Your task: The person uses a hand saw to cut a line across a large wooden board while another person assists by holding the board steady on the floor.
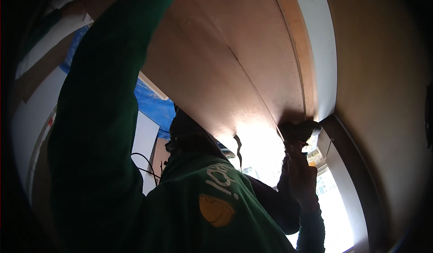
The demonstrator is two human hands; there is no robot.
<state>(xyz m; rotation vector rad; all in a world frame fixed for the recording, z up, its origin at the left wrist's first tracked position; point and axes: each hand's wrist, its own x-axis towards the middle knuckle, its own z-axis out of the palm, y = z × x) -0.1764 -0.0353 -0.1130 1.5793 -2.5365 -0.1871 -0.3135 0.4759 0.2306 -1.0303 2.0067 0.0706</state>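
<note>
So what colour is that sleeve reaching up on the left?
Dark green; the sleeve shows best in the head view.

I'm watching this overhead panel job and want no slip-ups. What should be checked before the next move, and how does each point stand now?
1. Tool gripped: the right hand is closed around the dark power tool. Ok.
2. Tool tip on the brown wooden panel: it points up at the seam, but contact is lost in shadow. Cannot tell.
3. Left hand bracing: the green sleeve reaches up out of frame, hand unseen. Cannot tell.
4. Lighting: glare from the window leaves the tool dark. Not ok.
5. Black cable hangs loose near the tool. Not ok.
</note>
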